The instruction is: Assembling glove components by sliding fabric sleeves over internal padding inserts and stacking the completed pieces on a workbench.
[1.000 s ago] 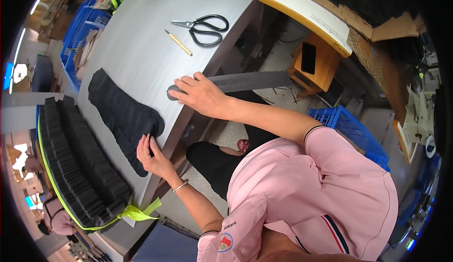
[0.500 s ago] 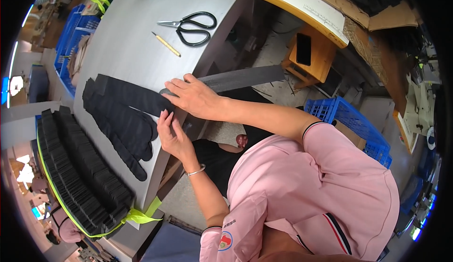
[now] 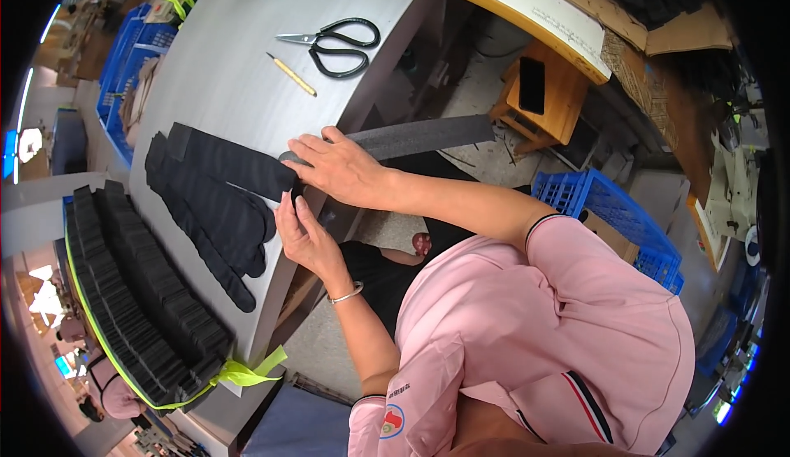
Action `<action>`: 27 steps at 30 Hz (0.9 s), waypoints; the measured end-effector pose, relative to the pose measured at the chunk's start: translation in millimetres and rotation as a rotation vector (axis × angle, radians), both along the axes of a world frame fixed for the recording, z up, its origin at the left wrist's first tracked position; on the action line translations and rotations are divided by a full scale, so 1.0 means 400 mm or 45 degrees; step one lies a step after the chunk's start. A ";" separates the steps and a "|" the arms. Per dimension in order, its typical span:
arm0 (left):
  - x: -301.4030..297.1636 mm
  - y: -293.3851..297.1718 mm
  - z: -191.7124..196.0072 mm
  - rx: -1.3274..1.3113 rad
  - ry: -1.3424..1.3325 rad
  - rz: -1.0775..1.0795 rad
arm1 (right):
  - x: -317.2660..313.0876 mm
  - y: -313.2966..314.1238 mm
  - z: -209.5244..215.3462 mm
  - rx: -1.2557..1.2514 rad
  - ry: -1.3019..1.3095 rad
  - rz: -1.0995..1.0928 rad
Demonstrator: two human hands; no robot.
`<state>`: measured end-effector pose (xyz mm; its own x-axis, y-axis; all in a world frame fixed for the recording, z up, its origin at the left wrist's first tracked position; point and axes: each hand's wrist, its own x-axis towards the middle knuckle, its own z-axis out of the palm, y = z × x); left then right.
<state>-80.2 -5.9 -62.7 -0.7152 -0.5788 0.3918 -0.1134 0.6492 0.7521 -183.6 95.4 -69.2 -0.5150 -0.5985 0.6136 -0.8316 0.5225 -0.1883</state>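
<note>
A long black strap (image 3: 226,160) is pressed flat on the grey table (image 3: 239,70) by the right hand (image 3: 341,169), whose fingers are spread open on the strap's near end. Just below it, the left hand (image 3: 304,235) is laid open with its fingertips touching the same end; nothing is gripped by either hand. The strap is laid across a black glove-shaped fabric piece (image 3: 210,226), which lies to the left of both hands. It looks as if the two pieces are only being lined up, so most of the work seems not yet done.

Further left of the hands, a big stack of black pieces (image 3: 123,292) tied with a yellow-green band (image 3: 243,372) is seen. Above the hands, black scissors (image 3: 333,45) and a yellow pencil (image 3: 290,75) are laid. A grey strip (image 3: 428,134) is stuck out past the table edge, right of the hands. Blue crates (image 3: 617,218) and a wooden stool (image 3: 539,99) are set on the floor.
</note>
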 end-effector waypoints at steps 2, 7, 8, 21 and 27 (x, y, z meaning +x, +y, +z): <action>-0.001 -0.001 -0.004 -0.051 -0.001 -0.018 | -0.002 0.002 0.000 -0.004 -0.002 0.006; 0.003 0.004 0.004 -0.127 -0.048 -0.047 | 0.002 0.003 0.005 0.014 -0.001 -0.004; 0.003 0.003 0.003 -0.127 -0.049 -0.049 | 0.002 0.003 0.004 0.014 -0.002 -0.006; 0.001 0.005 -0.001 -0.167 -0.033 -0.044 | 0.004 -0.001 -0.002 -0.007 0.004 -0.019; -0.002 0.000 0.002 -0.121 -0.022 -0.020 | 0.001 -0.006 -0.003 -0.021 -0.010 -0.014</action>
